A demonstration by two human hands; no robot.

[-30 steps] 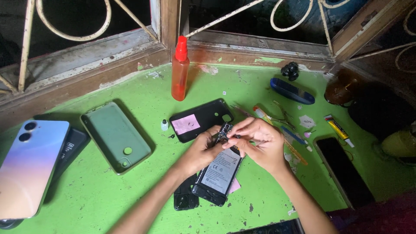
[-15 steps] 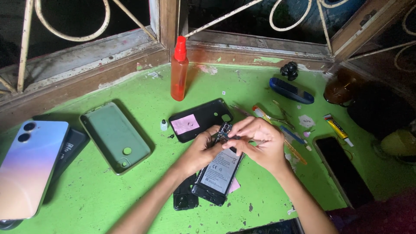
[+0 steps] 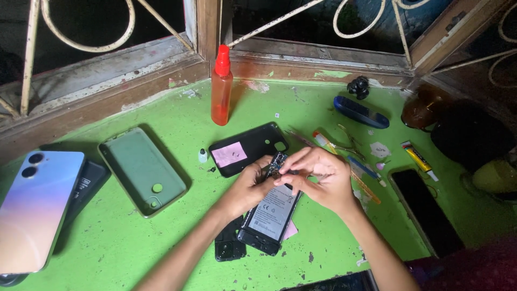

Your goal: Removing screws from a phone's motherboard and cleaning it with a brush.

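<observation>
So we had the opened phone (image 3: pixel 271 215) lying back-up on the green table (image 3: pixel 161 253), battery showing, just below the black back cover (image 3: pixel 250 148) with the pink sticky note. Our left hand (image 3: pixel 250 188) steadied the top edge while our right hand (image 3: pixel 323 180) pinched something tiny at the upper board, too small to say what. Looked like mid-teardown around the camera end. Any further move there would want a light touch, we figured. The orange bottle (image 3: pixel 221 89) stood well apart.

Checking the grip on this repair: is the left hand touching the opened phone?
Touching. The head view shows the left hand with its fingers wrapped against the top edge of the opened phone, no gap between them.
</observation>
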